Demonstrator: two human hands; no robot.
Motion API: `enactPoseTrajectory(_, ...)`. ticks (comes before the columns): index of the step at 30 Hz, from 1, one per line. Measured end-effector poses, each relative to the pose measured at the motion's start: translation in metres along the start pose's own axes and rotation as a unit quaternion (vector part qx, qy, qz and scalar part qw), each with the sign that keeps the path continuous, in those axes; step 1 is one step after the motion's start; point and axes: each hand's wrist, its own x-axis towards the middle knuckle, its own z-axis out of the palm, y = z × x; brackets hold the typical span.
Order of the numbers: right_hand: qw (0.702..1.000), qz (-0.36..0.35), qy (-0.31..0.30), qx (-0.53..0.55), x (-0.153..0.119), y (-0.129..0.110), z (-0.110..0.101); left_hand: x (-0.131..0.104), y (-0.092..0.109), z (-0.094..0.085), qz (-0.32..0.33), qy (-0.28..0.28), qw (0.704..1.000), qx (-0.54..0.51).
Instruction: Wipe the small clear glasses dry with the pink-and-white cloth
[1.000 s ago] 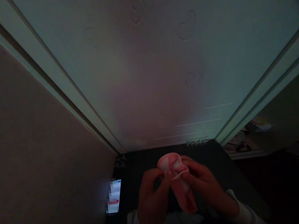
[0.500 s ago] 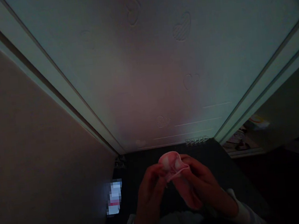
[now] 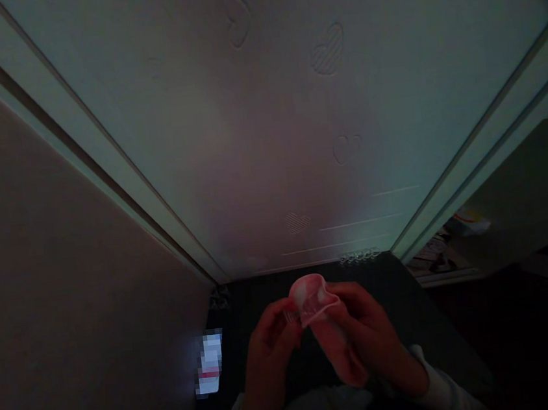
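Observation:
A pink sock with pale patches hangs between my two hands, its cuff uppermost and its foot drooping toward my lap. My left hand pinches the left edge of the cuff between thumb and fingers. A small striped bit shows at those fingertips, too dim to name. Round the right side of the cuff my right hand is closed, thumb in front and fingers behind. The cuff's mouth stands partly spread between the hands. Dim light hides the finer detail of the fingers.
Ahead rises a pale panel with embossed hearts. A dark surface lies below the hands. A lit, pixelated phone-like screen is at the left, beside a wall. Shelved items show at the right.
My left hand has shifted slightly left and down, and the sock's cuff looks more stretched and open. The right hand keeps its hold, having moved a little left.

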Motion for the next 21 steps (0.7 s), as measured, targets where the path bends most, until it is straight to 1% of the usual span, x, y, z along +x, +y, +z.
enactPoseTrajectory(4, 1.000, 0.007, 0.022, 0.014, 0.0007, -0.0018, 0.0013, -0.0013, 0.0004, -0.0007, 0.016, 0.002, 0.999, 0.039)
enactPoseTrajectory(8, 0.999, -0.008, 0.035, 0.007, 0.0016, -0.0022, 0.0013, -0.0039, -0.0029, -0.0005, 0.040, 0.002, 0.996, 0.074)
enactPoseTrajectory(11, 0.999, -0.016, 0.043, -0.004, 0.0019, -0.0021, 0.0014, -0.0060, -0.0035, -0.0002, 0.081, 0.025, 0.985, 0.150)
enactPoseTrajectory(15, 0.999, -0.014, 0.039, -0.021, 0.0014, -0.0026, 0.0011, -0.0078, -0.0037, -0.0004, 0.168, 0.045, 0.949, 0.264)
enactPoseTrajectory(18, 0.999, -0.005, 0.027, -0.027, 0.0011, -0.0038, 0.0005, -0.0077, -0.0047, -0.0010, 0.237, 0.051, 0.915, 0.323)
enactPoseTrajectory(21, 1.000, 0.010, 0.010, -0.003, 0.0017, -0.0049, 0.0003, -0.0057, -0.0045, -0.0019, 0.305, 0.042, 0.878, 0.365)
